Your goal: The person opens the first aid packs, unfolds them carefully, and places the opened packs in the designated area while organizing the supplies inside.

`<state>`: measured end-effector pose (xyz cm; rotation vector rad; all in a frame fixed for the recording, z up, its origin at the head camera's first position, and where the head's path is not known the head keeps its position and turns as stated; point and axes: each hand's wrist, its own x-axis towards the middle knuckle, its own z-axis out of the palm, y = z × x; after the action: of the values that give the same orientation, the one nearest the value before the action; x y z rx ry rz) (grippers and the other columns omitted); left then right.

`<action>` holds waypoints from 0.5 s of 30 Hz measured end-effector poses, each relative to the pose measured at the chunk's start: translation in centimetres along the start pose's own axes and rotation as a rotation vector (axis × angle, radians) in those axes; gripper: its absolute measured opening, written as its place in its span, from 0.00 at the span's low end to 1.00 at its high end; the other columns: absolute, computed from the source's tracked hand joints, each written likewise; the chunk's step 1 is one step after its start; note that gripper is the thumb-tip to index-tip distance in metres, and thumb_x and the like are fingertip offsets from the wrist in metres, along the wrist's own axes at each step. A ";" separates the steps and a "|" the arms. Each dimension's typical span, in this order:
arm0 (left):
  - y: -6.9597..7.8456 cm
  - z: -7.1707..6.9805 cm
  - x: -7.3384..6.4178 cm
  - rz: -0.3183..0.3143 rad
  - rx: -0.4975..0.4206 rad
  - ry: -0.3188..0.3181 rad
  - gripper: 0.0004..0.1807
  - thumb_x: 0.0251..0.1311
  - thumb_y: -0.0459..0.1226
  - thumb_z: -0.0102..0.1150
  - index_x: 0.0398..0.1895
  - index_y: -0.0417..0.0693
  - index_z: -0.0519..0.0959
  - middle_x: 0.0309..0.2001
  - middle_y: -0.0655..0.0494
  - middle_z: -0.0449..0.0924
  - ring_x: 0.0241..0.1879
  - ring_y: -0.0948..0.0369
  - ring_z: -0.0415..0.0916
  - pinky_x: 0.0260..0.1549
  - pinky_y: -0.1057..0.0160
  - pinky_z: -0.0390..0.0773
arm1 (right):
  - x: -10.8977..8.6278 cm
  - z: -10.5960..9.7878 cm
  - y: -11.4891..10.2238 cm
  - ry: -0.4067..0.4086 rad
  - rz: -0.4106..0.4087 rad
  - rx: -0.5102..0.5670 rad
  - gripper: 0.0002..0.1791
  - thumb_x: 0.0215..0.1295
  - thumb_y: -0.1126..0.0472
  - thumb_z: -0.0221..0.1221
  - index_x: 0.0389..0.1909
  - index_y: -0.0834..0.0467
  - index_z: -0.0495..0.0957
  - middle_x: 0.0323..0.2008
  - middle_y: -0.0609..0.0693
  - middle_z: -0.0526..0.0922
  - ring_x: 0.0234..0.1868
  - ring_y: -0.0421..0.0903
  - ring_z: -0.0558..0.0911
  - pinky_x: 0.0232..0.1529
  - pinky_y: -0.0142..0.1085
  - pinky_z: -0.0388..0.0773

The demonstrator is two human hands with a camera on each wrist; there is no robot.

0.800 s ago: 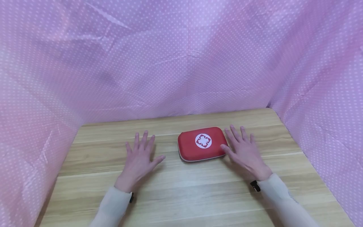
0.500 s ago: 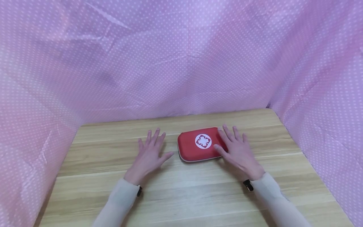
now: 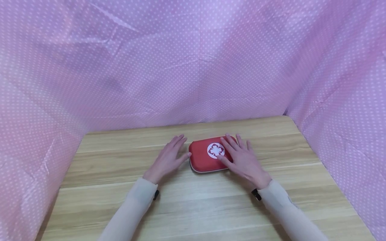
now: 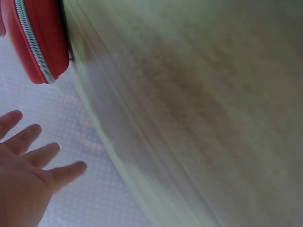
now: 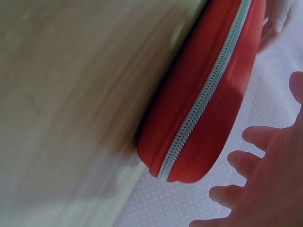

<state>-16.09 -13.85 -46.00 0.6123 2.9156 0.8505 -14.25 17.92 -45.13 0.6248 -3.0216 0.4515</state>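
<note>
A red zippered first-aid case (image 3: pixel 201 157) lies flat on the wooden table, a white round emblem with a cross on its lid. Its pale zipper (image 5: pixel 203 97) runs closed along the side in the right wrist view. My right hand (image 3: pixel 242 162) hovers over the case's right part, fingers spread, covering that end in the head view. At the case's left end is my left hand (image 3: pixel 169 159), fingers extended, thumb tip right by the edge. Neither hand grips anything. Both wrist views show the fingers apart from the case.
The light wooden table (image 3: pixel 193 207) carries the case. Pink polka-dot cloth (image 3: pixel 193 67) hangs behind it and along both sides. A dark band (image 3: pixel 256 194) shows at the right wrist, another at the left.
My left hand has moved right, up to the case's left end. The right hand has shifted left, from beside the right end to over the lid. The case has stayed put.
</note>
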 end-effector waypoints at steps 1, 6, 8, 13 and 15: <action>-0.1 0.0 0.2 -0.001 -0.018 -0.009 0.41 0.73 0.60 0.54 0.81 0.50 0.61 0.82 0.53 0.54 0.81 0.50 0.47 0.76 0.42 0.53 | 0.1 0.0 -0.1 -0.002 -0.005 -0.002 0.46 0.72 0.27 0.48 0.83 0.48 0.56 0.82 0.54 0.55 0.82 0.64 0.46 0.74 0.71 0.44; -0.3 0.1 1.4 0.002 -0.107 -0.049 0.39 0.74 0.56 0.56 0.81 0.51 0.61 0.81 0.56 0.57 0.80 0.56 0.51 0.76 0.50 0.55 | 0.8 0.2 -0.4 -0.019 -0.029 0.003 0.45 0.72 0.28 0.49 0.82 0.48 0.56 0.81 0.54 0.56 0.81 0.66 0.48 0.73 0.71 0.44; -0.4 0.1 1.8 0.019 -0.144 -0.053 0.37 0.75 0.53 0.57 0.80 0.48 0.62 0.80 0.55 0.59 0.79 0.56 0.53 0.76 0.51 0.55 | 1.1 0.3 -0.5 -0.024 -0.038 0.006 0.44 0.73 0.29 0.49 0.82 0.48 0.57 0.81 0.53 0.56 0.81 0.66 0.49 0.74 0.71 0.45; -0.7 0.4 2.8 0.037 -0.227 -0.059 0.34 0.75 0.48 0.58 0.78 0.46 0.65 0.77 0.51 0.66 0.77 0.53 0.60 0.75 0.51 0.59 | 1.8 0.7 -0.8 -0.042 -0.055 -0.012 0.44 0.72 0.27 0.48 0.82 0.47 0.58 0.81 0.52 0.56 0.80 0.65 0.51 0.73 0.70 0.49; -0.9 0.5 3.1 0.022 -0.258 -0.067 0.33 0.74 0.48 0.59 0.78 0.48 0.66 0.75 0.51 0.68 0.75 0.53 0.63 0.74 0.50 0.61 | 2.1 0.9 -0.9 -0.049 -0.056 -0.014 0.45 0.72 0.27 0.48 0.81 0.47 0.59 0.81 0.52 0.57 0.80 0.65 0.52 0.73 0.70 0.50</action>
<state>-19.20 -13.07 -46.69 0.6371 2.6821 1.1587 -15.79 16.07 -45.57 0.7280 -3.0409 0.4180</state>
